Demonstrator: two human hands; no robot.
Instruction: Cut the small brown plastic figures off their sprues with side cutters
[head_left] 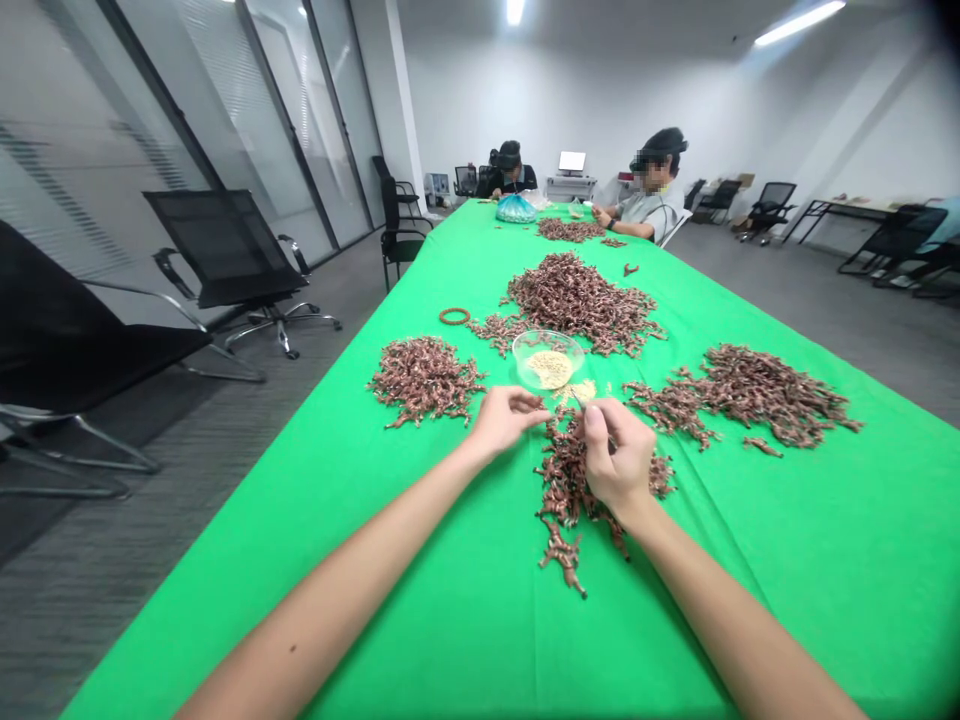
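Observation:
My left hand (510, 418) is closed in a pinch, with a small brown figure (535, 405) partly showing at its fingertips. My right hand (619, 450) is closed around thin dark tweezers (579, 398), their tips just above spilled cream-coloured bits (583, 388). Beyond both hands stands a clear bowl (516, 352) with more of these cream bits (549, 368) in it. A loose pile of small brown figures (562, 480) lies under and beside my right hand, which partly covers it. The fine detail of the figures is blurred.
More brown figures lie in a left heap (426, 378), a large far heap (576, 300) and a right heap (765, 392) on the green cloth (420, 620). A brown ring (454, 316) lies near the bowl. Two people sit farther along the table; chairs (232, 250) stand at left.

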